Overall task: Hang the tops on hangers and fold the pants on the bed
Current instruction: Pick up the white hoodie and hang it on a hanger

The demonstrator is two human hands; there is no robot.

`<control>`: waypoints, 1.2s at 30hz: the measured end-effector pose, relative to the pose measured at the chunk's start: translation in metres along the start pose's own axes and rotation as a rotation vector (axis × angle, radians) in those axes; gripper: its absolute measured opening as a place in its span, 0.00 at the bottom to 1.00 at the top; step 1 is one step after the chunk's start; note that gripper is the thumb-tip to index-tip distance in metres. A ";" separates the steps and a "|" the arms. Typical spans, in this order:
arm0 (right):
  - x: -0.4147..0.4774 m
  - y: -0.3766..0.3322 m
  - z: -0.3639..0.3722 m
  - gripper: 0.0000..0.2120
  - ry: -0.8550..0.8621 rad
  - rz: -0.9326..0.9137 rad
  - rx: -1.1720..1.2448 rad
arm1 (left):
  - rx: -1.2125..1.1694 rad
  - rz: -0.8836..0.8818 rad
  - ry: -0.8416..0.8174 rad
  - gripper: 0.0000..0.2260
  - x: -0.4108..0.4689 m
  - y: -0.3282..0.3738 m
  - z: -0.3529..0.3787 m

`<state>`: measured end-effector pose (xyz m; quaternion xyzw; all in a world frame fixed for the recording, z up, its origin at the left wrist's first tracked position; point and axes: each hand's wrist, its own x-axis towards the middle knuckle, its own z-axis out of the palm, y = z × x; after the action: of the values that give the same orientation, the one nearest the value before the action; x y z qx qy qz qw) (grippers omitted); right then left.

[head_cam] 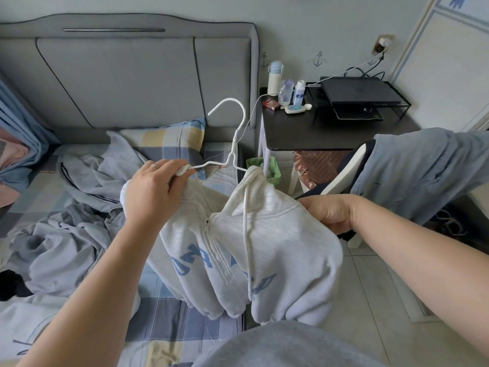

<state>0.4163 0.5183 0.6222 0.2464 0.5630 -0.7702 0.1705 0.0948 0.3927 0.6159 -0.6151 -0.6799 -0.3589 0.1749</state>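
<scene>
A light grey zip hoodie [264,247] with blue letters hangs in the air over the bed's edge. A white hanger [235,133] sits in its neck, with its right end inside the hoodie's right shoulder and its hook pointing up. My left hand [153,189] pinches the hanger's left end together with the hoodie's left shoulder. My right hand [330,213] grips the hoodie's right shoulder. Several grey garments [79,207] lie crumpled on the checked bed [169,321] to the left.
A black bedside table [330,133] holds bottles, a small box and a wire rack with a laptop. A chair draped with blue jeans [423,168] stands at the right. A pillow [169,139] lies against the grey headboard. Tiled floor shows at lower right.
</scene>
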 end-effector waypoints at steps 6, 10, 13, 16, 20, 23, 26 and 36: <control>0.002 0.005 0.000 0.19 0.014 -0.025 0.027 | -0.015 0.000 -0.009 0.15 -0.005 0.005 0.001; 0.000 0.009 -0.004 0.16 0.213 -0.015 0.227 | -0.042 -0.045 0.000 0.15 -0.010 0.000 -0.001; 0.000 0.012 -0.005 0.36 0.221 -0.001 0.310 | -0.018 -0.046 -0.014 0.13 -0.013 -0.001 0.000; 0.000 0.012 -0.001 0.33 0.140 0.010 0.279 | -0.017 -0.029 -0.011 0.13 -0.013 0.001 0.002; -0.001 0.006 0.004 0.26 0.115 -0.022 0.314 | -0.045 -0.031 -0.014 0.14 -0.011 0.004 0.003; 0.002 0.002 0.004 0.25 0.182 -0.073 0.366 | -0.050 -0.033 -0.028 0.15 -0.011 0.007 0.003; 0.007 0.003 0.003 0.21 0.269 -0.136 0.412 | -0.052 -0.034 -0.048 0.15 -0.011 0.010 0.002; -0.005 -0.033 -0.001 0.19 1.304 -0.458 -0.732 | -0.087 -0.087 -0.453 0.10 -0.009 0.010 -0.011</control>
<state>0.4028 0.5290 0.6506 0.4549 0.8046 -0.2511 -0.2874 0.1035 0.3790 0.6200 -0.6570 -0.7116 -0.2477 -0.0242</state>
